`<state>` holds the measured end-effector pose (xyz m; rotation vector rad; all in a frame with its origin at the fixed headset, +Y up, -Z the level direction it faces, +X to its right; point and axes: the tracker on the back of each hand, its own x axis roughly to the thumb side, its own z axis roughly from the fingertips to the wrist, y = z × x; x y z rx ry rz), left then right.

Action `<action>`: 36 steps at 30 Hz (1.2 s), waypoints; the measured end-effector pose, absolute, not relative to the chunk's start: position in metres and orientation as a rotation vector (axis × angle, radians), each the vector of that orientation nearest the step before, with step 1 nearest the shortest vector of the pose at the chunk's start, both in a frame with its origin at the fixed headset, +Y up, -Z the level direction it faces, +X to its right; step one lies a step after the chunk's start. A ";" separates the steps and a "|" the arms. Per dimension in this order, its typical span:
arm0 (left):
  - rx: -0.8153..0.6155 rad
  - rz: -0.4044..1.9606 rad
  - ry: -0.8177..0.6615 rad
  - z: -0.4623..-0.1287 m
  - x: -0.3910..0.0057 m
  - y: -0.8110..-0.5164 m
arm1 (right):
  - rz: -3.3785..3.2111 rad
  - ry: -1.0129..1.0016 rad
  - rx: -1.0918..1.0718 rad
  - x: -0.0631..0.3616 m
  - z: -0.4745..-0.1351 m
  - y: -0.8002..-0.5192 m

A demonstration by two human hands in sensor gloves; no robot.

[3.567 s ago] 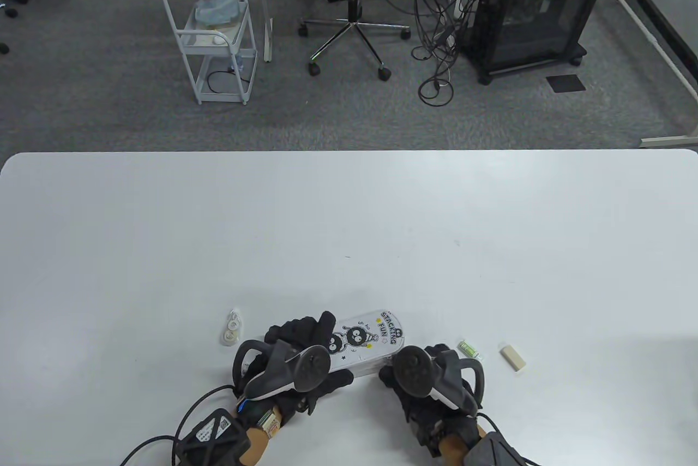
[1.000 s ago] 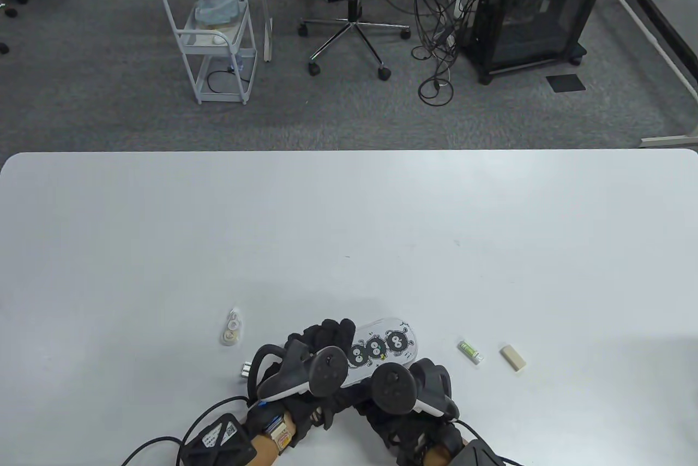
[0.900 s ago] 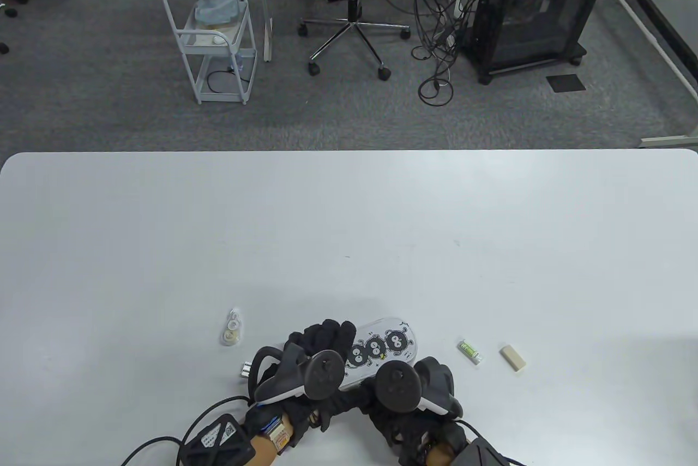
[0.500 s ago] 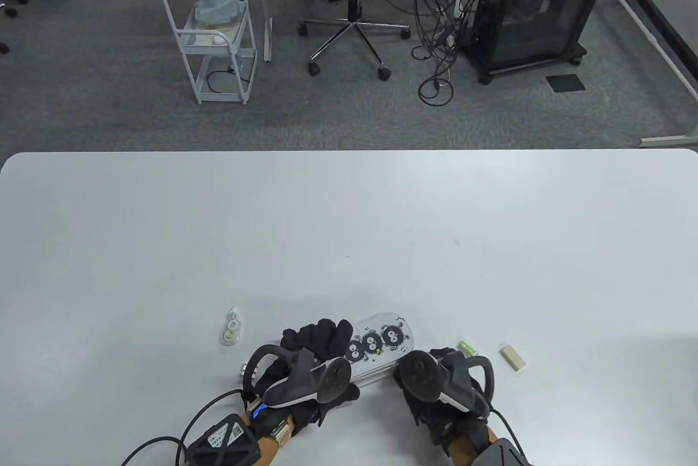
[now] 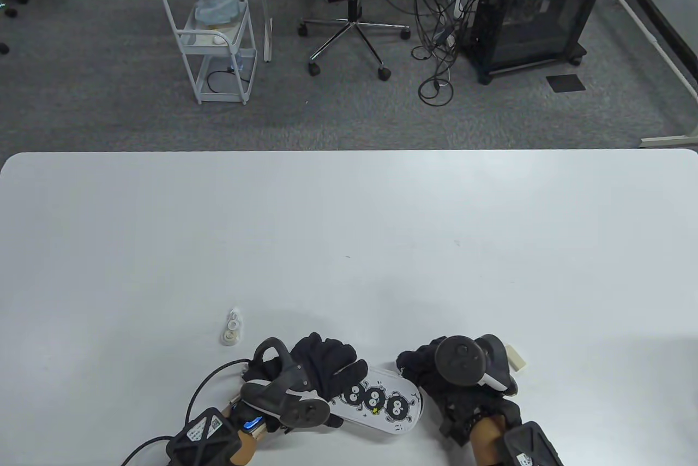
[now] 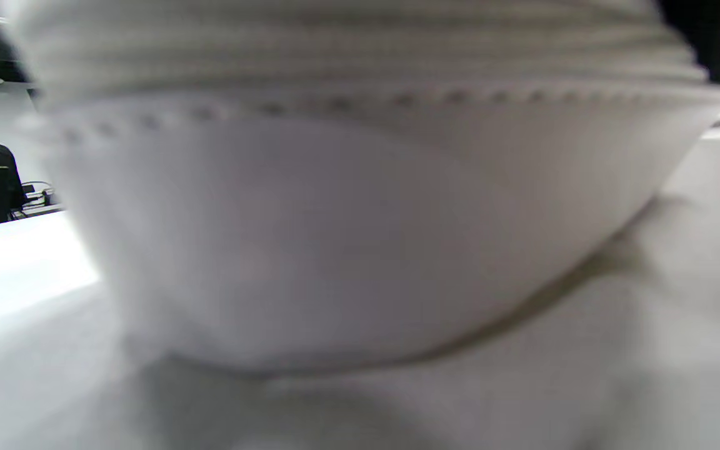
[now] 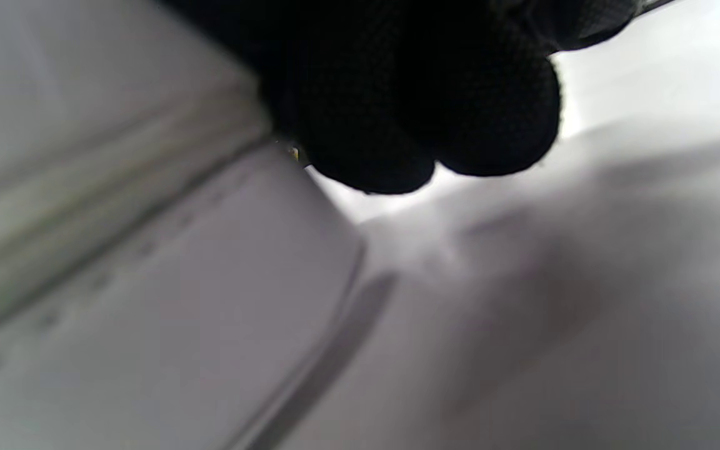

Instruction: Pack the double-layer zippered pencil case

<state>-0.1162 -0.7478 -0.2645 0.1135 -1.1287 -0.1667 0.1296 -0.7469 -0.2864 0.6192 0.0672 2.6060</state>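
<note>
The white pencil case [image 5: 381, 403], printed with three black soot figures, lies slanted near the table's front edge. My left hand [image 5: 338, 370] grips its left end, fingers curled over the top. The case fills the left wrist view [image 6: 360, 237], blurred, with its zipper seam across the top. My right hand [image 5: 420, 368] is at the case's far right end. In the right wrist view its fingertips [image 7: 397, 106] are bunched together right at the seam of the case [image 7: 116, 281]; what they pinch is hidden.
A correction tape [image 5: 232, 327] lies left of my left hand. A beige eraser [image 5: 517, 358] peeks out behind my right hand's tracker. The small green item seen earlier is hidden under the right hand. The white table [image 5: 349, 242] stretches far beyond.
The case was turned over and swung round, its right end now nearer the front edge. My left hand shifted left and forward with it. My right hand moved to the case's far right end.
</note>
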 end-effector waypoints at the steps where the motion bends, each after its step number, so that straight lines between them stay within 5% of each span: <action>1: 0.113 -0.165 -1.128 -0.264 -0.117 -0.747 | 2.638 0.054 0.639 0.130 -0.287 -0.747; 11: 0.115 -0.235 -0.887 -0.275 -0.107 -0.743 | 2.966 -0.230 0.392 0.140 -0.286 -0.735; 19: 0.113 -0.259 -0.756 -0.280 -0.097 -0.739 | 2.849 -0.236 0.168 0.171 -0.284 -0.725; 25: 0.217 -0.282 -0.627 -0.273 -0.096 -0.692 | 2.822 -0.245 0.082 0.184 -0.283 -0.722; 31: 0.248 -0.189 -0.395 -0.319 -0.109 -0.656 | 2.764 -0.247 0.066 0.190 -0.284 -0.721; 36: 0.120 -0.151 -0.253 -0.361 -0.110 -0.663 | 2.698 -0.273 0.072 0.194 -0.284 -0.719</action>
